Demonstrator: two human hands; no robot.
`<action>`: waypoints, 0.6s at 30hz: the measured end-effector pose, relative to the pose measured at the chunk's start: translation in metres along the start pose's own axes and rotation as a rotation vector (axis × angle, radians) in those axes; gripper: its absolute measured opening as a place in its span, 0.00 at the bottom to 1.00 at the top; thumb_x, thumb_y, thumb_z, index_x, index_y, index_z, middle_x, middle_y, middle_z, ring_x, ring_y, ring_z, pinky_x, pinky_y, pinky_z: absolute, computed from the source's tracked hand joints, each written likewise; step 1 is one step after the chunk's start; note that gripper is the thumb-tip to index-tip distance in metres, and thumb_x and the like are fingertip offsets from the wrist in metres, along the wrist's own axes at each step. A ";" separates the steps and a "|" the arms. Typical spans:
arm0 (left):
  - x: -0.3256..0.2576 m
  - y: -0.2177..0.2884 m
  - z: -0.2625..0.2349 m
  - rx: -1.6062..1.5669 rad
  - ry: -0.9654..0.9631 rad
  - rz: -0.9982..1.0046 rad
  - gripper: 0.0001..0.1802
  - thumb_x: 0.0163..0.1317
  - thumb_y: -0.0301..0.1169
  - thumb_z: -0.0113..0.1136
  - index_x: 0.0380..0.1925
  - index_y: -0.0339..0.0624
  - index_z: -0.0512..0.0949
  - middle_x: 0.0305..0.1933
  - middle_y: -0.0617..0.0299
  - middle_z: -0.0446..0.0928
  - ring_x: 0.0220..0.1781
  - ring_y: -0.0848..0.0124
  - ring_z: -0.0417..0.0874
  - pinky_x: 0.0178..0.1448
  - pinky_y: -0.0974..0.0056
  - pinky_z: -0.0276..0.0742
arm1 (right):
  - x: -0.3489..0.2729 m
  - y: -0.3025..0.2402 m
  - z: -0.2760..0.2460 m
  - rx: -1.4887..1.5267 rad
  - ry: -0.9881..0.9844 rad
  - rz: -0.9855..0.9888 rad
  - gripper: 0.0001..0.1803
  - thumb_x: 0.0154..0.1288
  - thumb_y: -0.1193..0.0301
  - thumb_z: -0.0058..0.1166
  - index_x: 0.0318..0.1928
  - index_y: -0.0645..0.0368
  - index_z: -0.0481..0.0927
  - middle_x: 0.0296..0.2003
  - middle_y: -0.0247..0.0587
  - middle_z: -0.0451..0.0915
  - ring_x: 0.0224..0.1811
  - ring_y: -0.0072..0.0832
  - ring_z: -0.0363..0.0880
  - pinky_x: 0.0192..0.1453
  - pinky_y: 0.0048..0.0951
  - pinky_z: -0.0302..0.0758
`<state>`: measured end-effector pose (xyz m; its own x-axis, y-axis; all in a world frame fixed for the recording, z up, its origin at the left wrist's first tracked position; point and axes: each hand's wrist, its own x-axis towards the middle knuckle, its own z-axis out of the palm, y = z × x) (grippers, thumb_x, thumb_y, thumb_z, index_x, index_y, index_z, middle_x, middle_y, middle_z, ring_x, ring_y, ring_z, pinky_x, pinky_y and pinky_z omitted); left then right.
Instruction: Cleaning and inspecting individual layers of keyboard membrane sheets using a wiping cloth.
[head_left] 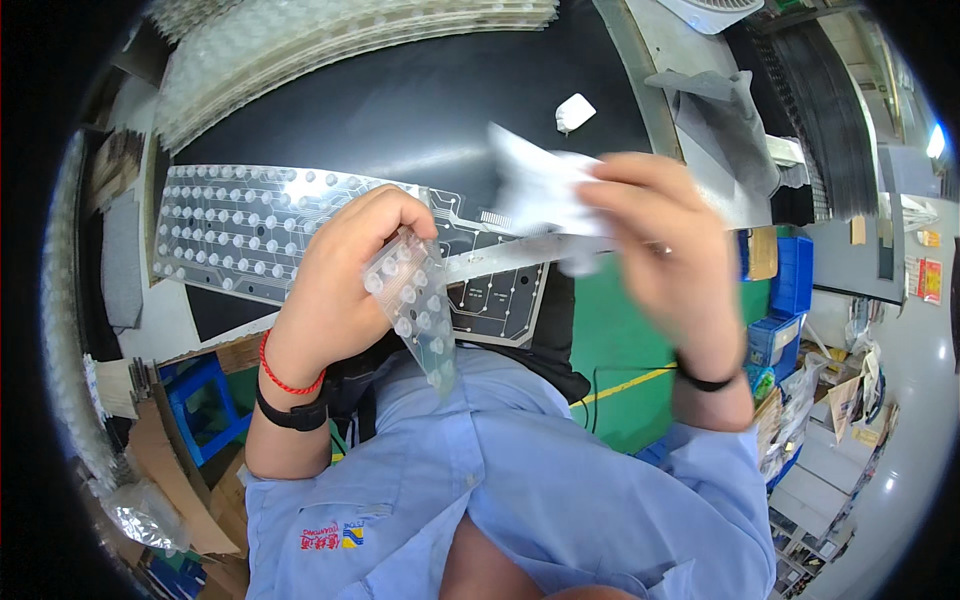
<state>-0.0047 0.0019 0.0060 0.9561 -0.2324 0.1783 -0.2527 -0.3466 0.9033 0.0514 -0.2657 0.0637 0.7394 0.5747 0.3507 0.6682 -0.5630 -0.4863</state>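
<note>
While the left hand [345, 285] pinches a small clear dome-studded rubber strip [415, 305] up near the chest for close viewing, the right hand [665, 255] clamps a blurred white cloth [535, 185] above the transparent keyboard membrane sheet [250, 230] lying flat on the black worktable [420, 100].

Black worktable [420, 100], green floor [620, 340]

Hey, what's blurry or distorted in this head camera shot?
Head view: the right hand and its white cloth are smeared by motion blur; the left hand and its clear dome strip stay sharp; fisheye bends the black table edges, corners go dark.
</note>
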 end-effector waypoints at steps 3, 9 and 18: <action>-0.004 0.000 0.000 -0.027 0.002 -0.034 0.11 0.52 0.20 0.59 0.37 0.38 0.73 0.36 0.57 0.74 0.40 0.60 0.77 0.47 0.61 0.73 | 0.002 -0.002 0.059 0.081 -0.038 -0.185 0.17 0.50 0.84 0.55 0.43 0.63 0.84 0.49 0.47 0.82 0.53 0.46 0.78 0.58 0.40 0.76; -0.003 -0.002 0.002 -0.018 0.008 -0.021 0.11 0.53 0.19 0.59 0.37 0.38 0.74 0.36 0.58 0.74 0.39 0.62 0.77 0.47 0.63 0.73 | -0.053 0.058 -0.064 -0.227 -0.394 0.246 0.14 0.52 0.87 0.53 0.37 0.62 0.86 0.41 0.48 0.84 0.46 0.45 0.83 0.53 0.39 0.80; -0.006 0.001 0.002 -0.131 -0.006 -0.058 0.09 0.58 0.17 0.55 0.39 0.37 0.74 0.39 0.62 0.75 0.40 0.72 0.75 0.47 0.68 0.72 | -0.033 0.057 0.006 -0.377 0.242 -0.008 0.29 0.61 0.72 0.64 0.64 0.53 0.76 0.69 0.54 0.66 0.66 0.52 0.67 0.69 0.48 0.63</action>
<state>-0.0109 0.0013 0.0053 0.9676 -0.2212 0.1218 -0.1747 -0.2383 0.9554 0.0647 -0.3128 0.0201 0.7022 0.4497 0.5520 0.6238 -0.7623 -0.1725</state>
